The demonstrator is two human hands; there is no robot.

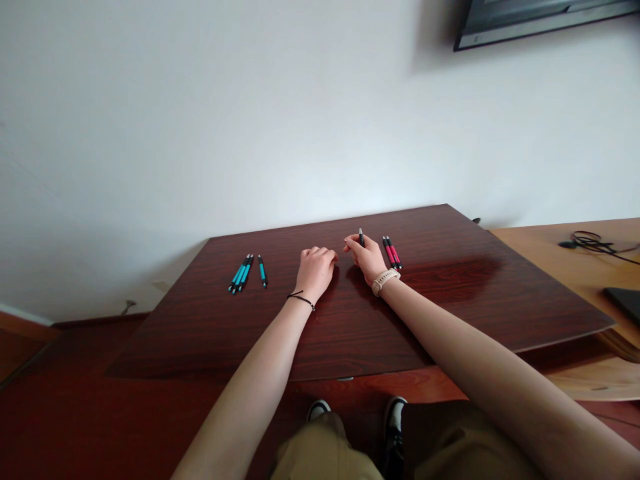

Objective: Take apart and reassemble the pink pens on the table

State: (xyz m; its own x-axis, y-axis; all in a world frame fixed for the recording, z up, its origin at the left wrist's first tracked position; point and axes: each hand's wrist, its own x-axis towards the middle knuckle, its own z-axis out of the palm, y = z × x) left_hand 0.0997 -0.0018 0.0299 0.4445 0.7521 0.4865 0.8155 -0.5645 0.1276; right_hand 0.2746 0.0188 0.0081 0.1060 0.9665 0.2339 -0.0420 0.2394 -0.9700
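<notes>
**Dark pen held upright at the middle of the table**

Where the right hand is curled at the middle of the dark red-brown wooden table, only the black top of a slim dark pen can be seen rising above the fingers; the rest of its barrel is hidden in the clamped grip, so its colour lower down cannot be made out. A pale watch strap is worn on that wrist. Just left of it, the left hand is laid on the table with the fingers folded loosely together, nothing being visibly held; a thin black band circles its wrist. Just right of the held pen, two red-and-black pens lie side by side on the table. Well to the left, a cluster of teal-and-black pens is laid, with one more teal pen just beside it. Beyond the table's right edge, a paler wooden desk carries a tangled black cable, and a dark flat object is cut off by the frame.
</notes>
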